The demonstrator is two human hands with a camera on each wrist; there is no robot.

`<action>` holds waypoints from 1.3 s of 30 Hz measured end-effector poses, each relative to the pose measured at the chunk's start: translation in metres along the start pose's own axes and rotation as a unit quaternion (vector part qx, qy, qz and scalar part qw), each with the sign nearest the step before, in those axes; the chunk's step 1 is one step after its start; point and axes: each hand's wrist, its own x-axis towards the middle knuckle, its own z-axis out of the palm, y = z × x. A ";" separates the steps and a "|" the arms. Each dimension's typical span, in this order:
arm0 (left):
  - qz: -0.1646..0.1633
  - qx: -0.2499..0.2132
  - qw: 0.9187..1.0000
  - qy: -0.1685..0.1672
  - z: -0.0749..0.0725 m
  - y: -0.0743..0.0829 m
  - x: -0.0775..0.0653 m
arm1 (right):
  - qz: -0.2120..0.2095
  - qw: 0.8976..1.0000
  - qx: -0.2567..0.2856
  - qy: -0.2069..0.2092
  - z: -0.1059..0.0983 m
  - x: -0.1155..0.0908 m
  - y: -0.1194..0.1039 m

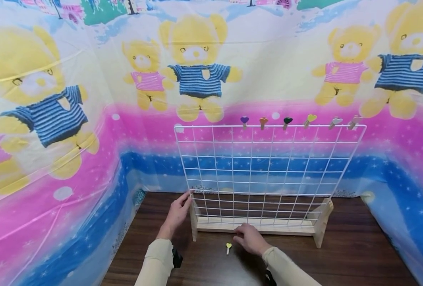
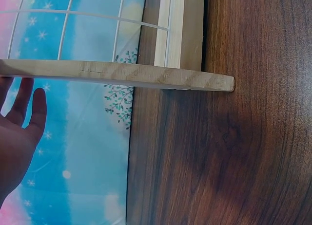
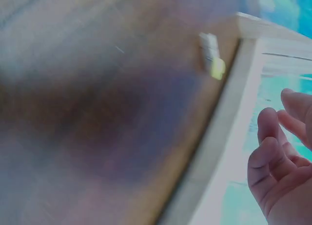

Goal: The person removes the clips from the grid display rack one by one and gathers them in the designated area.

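A white wire grid (image 1: 218, 126) stands upright on a wooden base (image 1: 218, 230). My left hand (image 1: 177, 210) is at the left wooden upright (image 2: 122, 73); its fingertips touch the outer side, seen in the left wrist view. The thumb is out of sight there. My right hand (image 1: 251, 239), fingers loosely bent and holding nothing, hovers in front of the base. Left of it, a small clothespin with a yellow heart (image 1: 228, 247) lies on the table. In the blurred right wrist view, the same clothespin (image 3: 211, 57) lies apart from the fingers (image 3: 265, 159).
Several heart clothespins line the grid's top bar, from a purple one (image 1: 244, 119) to a pinkish one (image 1: 355, 120) at the right. The dark wooden table (image 1: 154, 222) meets a printed bear curtain (image 1: 275, 75) behind and on both sides.
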 end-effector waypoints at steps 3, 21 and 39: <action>-0.001 0.003 1.000 0.001 -0.001 0.001 -0.001 | -0.029 0.999 -0.028 0.016 -0.022 0.005 -0.008; -0.018 -0.007 1.000 -0.005 -0.004 0.003 -0.004 | -0.139 0.980 -0.056 0.128 -0.172 0.023 -0.094; -0.008 -0.003 1.000 -0.016 -0.004 0.019 -0.008 | -0.195 0.938 -0.018 0.286 -0.271 0.043 -0.157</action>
